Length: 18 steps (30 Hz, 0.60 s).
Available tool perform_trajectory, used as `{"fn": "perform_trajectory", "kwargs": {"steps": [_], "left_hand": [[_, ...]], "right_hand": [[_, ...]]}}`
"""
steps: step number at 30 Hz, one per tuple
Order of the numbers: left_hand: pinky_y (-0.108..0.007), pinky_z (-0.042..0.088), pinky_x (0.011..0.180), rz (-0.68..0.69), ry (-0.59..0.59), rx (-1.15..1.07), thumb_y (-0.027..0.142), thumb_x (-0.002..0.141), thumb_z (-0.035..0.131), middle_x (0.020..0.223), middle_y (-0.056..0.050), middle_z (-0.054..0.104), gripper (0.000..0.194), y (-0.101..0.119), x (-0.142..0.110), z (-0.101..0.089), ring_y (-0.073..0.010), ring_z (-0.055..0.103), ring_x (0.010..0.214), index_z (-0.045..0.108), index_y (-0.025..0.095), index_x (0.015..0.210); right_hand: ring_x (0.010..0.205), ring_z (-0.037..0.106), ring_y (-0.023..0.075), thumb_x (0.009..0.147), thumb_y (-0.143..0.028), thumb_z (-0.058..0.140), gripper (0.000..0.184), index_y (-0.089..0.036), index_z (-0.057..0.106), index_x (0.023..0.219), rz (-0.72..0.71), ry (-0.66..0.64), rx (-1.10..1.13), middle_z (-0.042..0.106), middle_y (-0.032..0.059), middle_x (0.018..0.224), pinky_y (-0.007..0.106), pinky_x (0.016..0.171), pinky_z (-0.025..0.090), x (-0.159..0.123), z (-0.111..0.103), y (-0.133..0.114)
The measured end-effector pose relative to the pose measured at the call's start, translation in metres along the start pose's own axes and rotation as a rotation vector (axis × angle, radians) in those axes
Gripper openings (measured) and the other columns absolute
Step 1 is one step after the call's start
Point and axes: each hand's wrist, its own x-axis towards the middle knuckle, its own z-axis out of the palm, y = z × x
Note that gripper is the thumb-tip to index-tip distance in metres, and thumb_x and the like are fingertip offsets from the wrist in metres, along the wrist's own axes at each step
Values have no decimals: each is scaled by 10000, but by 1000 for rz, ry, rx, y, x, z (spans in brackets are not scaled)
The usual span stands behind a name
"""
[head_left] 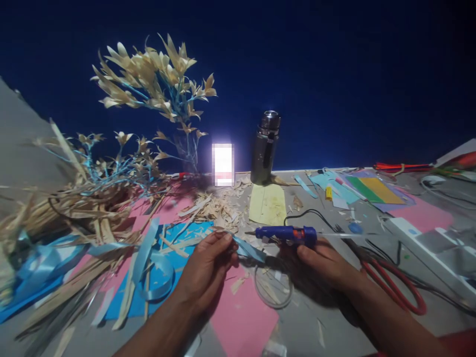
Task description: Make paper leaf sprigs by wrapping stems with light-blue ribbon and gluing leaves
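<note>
My right hand (329, 263) is wrapped around a blue hot glue gun (275, 233). The gun lies level with its nozzle pointing left, and a clear glue stick (342, 235) sticks out of its back. Just left of the nozzle, my left hand (206, 267) pinches a light blue ribbon piece (250, 250) between thumb and fingers. The ribbon's free end slants down to the right, below the gun; nozzle and ribbon look apart. Beneath both hands lie a pink sheet (241, 312) and a clear ring-shaped roll (274, 292).
Red-handled scissors (397, 287) and a white compartment tray (427, 258) lie at right. A dark flask (265, 148) stands at the back beside a bright light. Dried-husk flowers (148, 74), husk strips (89, 213) and loose blue ribbon (158, 277) crowd the left.
</note>
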Motion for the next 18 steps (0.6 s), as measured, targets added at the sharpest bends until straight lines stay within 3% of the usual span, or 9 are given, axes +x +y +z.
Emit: {"fn": "perform_trajectory", "kwargs": {"steps": [3,9,15,18], "left_hand": [[-264,504,598,-1,-6,-2,251,663,889,675,-9,617,254,-1,1,0,-138,583,610,664,146,714],[-255,492,602,-20,-15,-5,244,659,891,654,-1,592,246,-3,0,-1,-125,561,601,670,139,676],[-237,489,602,-46,39,-36,226,571,939,649,0,626,274,-3,-2,2,-116,583,593,703,135,676],[-229,483,596,-55,45,-50,224,541,955,634,1,629,293,-2,-3,3,-115,588,589,703,131,659]], "right_hand": [[989,689,289,969,-560,563,455,-222,756,1204,-22,-39,11,750,105,1012,434,956,535,-2,5,-4],[878,662,294,944,-632,543,487,-221,803,916,19,-76,-50,694,78,753,434,935,538,-1,8,-9],[863,652,276,965,-598,529,458,-227,794,1013,-4,-92,-87,698,71,806,434,942,524,0,7,-10],[816,642,270,940,-578,587,414,-227,804,919,23,-63,-57,684,63,754,426,925,527,1,7,-14]]}}
